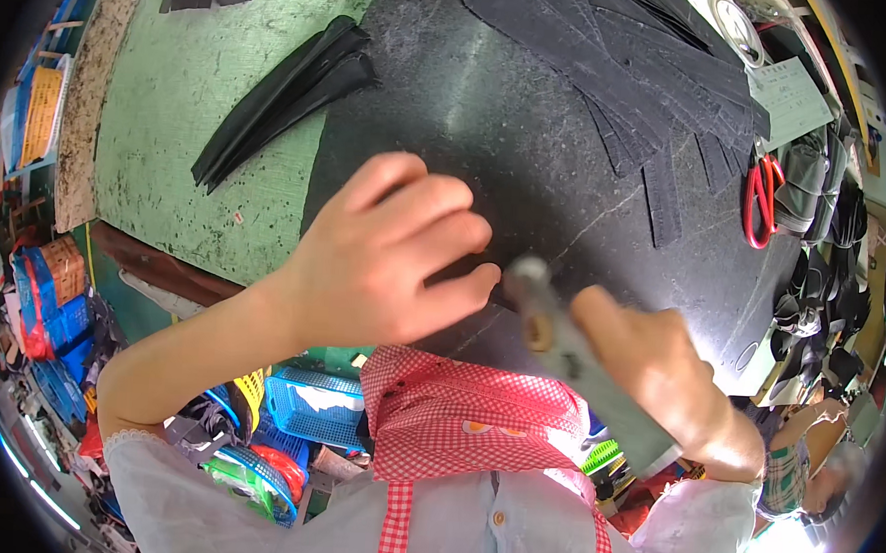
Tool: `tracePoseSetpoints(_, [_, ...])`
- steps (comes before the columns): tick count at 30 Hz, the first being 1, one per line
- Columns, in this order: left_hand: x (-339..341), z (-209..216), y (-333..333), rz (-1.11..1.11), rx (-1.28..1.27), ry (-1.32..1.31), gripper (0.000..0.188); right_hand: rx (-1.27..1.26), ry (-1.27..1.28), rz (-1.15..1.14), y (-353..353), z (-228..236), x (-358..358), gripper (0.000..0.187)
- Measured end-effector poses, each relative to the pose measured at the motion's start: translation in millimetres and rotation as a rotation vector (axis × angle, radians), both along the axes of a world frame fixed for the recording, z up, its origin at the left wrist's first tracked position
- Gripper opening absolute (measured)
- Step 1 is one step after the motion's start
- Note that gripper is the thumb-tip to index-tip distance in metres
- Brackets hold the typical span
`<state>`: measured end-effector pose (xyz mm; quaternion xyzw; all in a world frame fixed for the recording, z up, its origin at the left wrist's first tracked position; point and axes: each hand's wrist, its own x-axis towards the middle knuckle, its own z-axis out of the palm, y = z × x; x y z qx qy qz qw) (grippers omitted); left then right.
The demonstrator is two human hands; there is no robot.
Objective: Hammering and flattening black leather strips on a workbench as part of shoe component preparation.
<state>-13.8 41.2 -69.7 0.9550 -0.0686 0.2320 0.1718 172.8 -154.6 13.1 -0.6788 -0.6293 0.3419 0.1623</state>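
My left hand [384, 248] is over the near part of the dark work surface [421, 125], its fingers curled and closed. Something dark shows under the fingertips, but I cannot make out what it is against the black surface. To its right, my right hand [659, 363] is wrapped round a hammer [607, 395]. The hammer has a grey body, a rounded metal end near my left fingertips and a bit of wood showing in its side. Motion blurs the hammer and right hand a little.
Folded black strips [287, 103] lie on the green board [181, 113] at left. A pile of dark strips [624, 76] covers the far right. Red-handled scissors [761, 198] lie beside it. Blue baskets [311, 400] stand below the near edge. Another person [793, 475] is at lower right.
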Motion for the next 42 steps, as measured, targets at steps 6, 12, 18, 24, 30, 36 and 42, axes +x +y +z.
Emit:
tracePoseSetpoints(6, [-10.0,-3.7,7.9,0.019,-0.141,0.032,0.033,-0.026,0.012,-0.031,14.0,2.4,-1.9,0.020])
tracePoseSetpoints(12, [-15.9,1.0,18.2,0.042,-0.138,0.118,0.031,-0.066,0.056,0.005,26.5,4.4,-2.0,0.017])
tracePoseSetpoints(18, [-25.9,-1.0,26.2,0.076,-0.152,0.135,0.034,-0.006,-0.023,0.040,30.6,1.3,-14.9,0.015])
tracePoseSetpoints(24, [-36.9,2.1,20.5,0.113,-0.096,0.086,0.030,-0.028,0.033,0.095,41.0,-2.5,-18.5,0.021])
tracePoseSetpoints(30, [-48.6,1.2,15.9,0.169,-0.002,0.025,0.031,-0.015,-0.001,0.082,53.4,1.5,-22.5,0.020])
tracePoseSetpoints(36, [-62.2,-2.7,29.5,0.179,-0.180,0.072,0.031,-0.010,-0.031,0.105,65.5,0.5,-25.9,0.020])
tracePoseSetpoints(42, [-67.1,-0.2,30.8,0.265,-0.197,0.105,0.032,-0.022,-0.010,0.152,70.6,-0.6,-32.7,0.020])
